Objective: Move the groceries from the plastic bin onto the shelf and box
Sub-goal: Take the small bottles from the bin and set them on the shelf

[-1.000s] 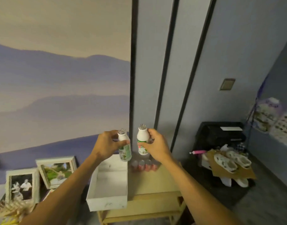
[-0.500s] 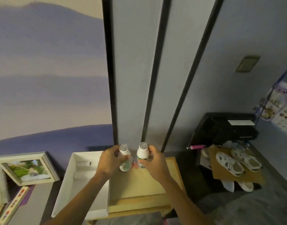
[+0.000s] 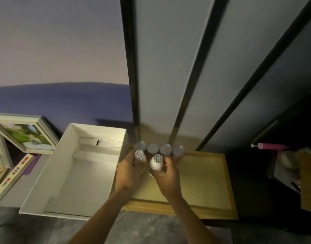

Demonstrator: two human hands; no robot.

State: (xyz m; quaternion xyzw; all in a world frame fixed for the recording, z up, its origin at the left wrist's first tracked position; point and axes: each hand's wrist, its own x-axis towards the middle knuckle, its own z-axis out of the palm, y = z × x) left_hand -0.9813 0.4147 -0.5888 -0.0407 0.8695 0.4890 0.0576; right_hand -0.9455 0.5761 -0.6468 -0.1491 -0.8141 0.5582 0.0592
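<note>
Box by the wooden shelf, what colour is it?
The box is plain white, inside and out; the head view shows it best.

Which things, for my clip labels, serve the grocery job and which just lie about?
Job: left hand gripping small white foil-capped bottle; right hand gripping second bottle; row of four foil-capped bottles; pale wooden shelf; open white cardboard box.
Lying about: framed landscape picture; pink plastic tube.

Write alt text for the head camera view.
The left hand grips a small bottle and the right hand a second bottle over the wooden shelf, in front of a row of four bottles. An open white box sits to the left.
</note>
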